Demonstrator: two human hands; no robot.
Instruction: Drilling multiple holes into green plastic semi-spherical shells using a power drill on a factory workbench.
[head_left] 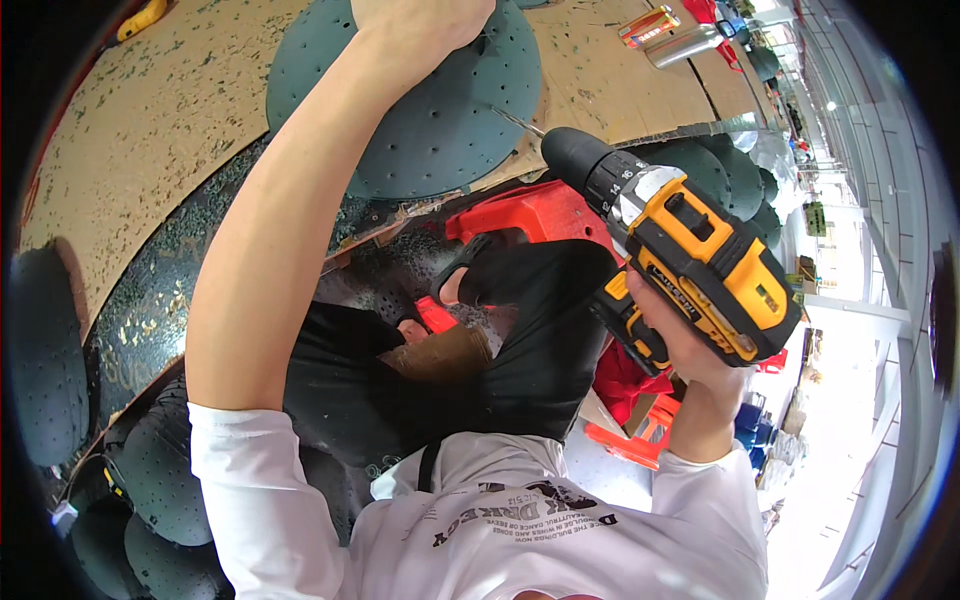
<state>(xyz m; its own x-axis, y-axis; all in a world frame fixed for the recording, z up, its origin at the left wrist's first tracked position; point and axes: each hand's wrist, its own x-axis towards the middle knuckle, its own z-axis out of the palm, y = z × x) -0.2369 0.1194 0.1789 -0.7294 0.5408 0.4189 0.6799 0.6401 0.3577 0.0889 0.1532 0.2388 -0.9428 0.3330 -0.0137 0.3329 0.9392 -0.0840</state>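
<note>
While the right hand (685,345) grasps a yellow-and-black cordless drill (700,255), a dark-green, round, perforated disc (430,140) lies on the brown surface (620,95) under the left hand (425,20), its grip impossible to tell; drilling seems in hand; next calls for aligning the slim metal bit (515,122).

- Round, flat grey-green disc (430,135): dotted with small dark holes.
- Yellow-and-black plastic cordless drill (708,245): silver-grey collar (650,193).
- Broad tan desk (160,125): speckled dark green.
- White cloth shirt (470,540): black printed lettering (545,512).
- Black cloth trousers (545,300).
- Cylindrical metal flask (680,46): silver.
</note>
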